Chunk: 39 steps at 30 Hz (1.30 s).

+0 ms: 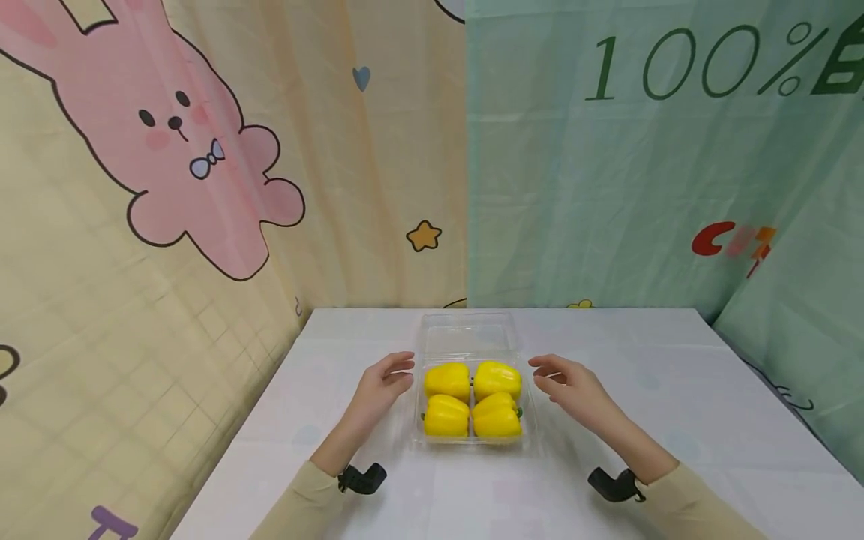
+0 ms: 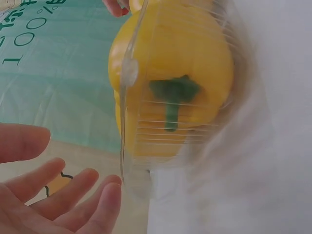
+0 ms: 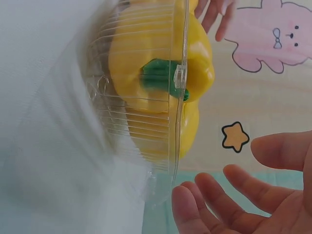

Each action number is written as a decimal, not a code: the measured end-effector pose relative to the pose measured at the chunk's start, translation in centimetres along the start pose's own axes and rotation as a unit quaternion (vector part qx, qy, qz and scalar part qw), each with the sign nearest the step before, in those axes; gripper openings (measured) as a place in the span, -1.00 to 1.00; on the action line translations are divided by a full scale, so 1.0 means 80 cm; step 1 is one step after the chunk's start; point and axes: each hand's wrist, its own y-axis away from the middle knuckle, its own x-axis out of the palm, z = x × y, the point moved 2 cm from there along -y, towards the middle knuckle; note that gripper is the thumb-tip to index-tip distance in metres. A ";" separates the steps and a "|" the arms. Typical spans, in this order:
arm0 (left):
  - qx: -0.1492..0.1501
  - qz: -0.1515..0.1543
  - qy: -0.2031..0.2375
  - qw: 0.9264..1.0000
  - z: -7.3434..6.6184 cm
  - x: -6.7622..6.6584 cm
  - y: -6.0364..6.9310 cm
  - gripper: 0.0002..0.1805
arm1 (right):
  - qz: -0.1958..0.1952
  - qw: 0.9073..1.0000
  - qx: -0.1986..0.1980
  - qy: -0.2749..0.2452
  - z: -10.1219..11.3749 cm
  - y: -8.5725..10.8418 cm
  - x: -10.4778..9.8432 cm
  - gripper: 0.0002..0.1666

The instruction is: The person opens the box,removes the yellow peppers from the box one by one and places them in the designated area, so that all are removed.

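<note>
Several yellow bell peppers (image 1: 446, 415) with green stems sit in a clear plastic clamshell box (image 1: 472, 440) at the middle of the table. Its transparent lid (image 1: 467, 334) is folded back, away from me. My left hand (image 1: 382, 386) hovers at the box's left side, fingers relaxed and holding nothing. On the other side, my right hand (image 1: 570, 386) is held the same way, loosely bent and empty. In the wrist views, the left fingers (image 2: 73, 187) and right fingers (image 3: 219, 195) stand close to the box's rim; whether any fingertip touches it I cannot tell.
A white cloth covers the table (image 1: 472, 495). Behind it hang a cream curtain (image 1: 351, 165) with a pink rabbit and a green curtain (image 1: 574, 187) with printing. A black wrist device (image 1: 362, 478) is strapped to the left wrist, and another (image 1: 613, 485) to the right.
</note>
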 end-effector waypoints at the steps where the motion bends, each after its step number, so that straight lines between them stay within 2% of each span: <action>1: 0.004 0.000 0.001 1.000 0.000 0.000 -0.003 -0.55 | -0.003 1.000 -0.006 0.001 0.000 -0.003 0.001 -0.57; 5: 0.018 0.002 0.003 1.000 0.006 0.003 -0.016 -0.56 | -0.016 1.000 -0.026 0.002 0.002 -0.012 0.003 -0.61; 11: 0.043 0.008 -0.019 0.999 0.010 0.012 -0.031 -0.58 | -0.028 0.998 -0.046 0.013 0.003 -0.027 0.013 -0.60; 17: 0.079 0.027 -0.053 0.995 0.002 0.026 -0.046 -0.60 | -0.029 0.997 -0.061 0.028 0.008 -0.042 0.023 -0.56; 23: 0.069 0.020 -0.086 0.994 0.002 0.036 -0.058 -0.62 | -0.014 0.997 -0.068 0.029 0.010 -0.053 0.036 -0.48; 30: 0.049 -0.022 -0.091 0.994 0.016 0.031 -0.066 -0.70 | 0.011 0.996 -0.068 0.064 0.004 -0.056 0.053 -0.39; 35: 0.050 -0.032 -0.098 0.993 0.022 0.028 -0.069 -0.66 | 0.017 0.994 -0.066 0.088 0.001 -0.058 0.058 -0.35; 39: 0.038 -0.040 -0.097 0.994 0.027 0.026 -0.070 -0.62 | 0.024 0.993 -0.063 0.096 0.002 -0.060 0.059 -0.31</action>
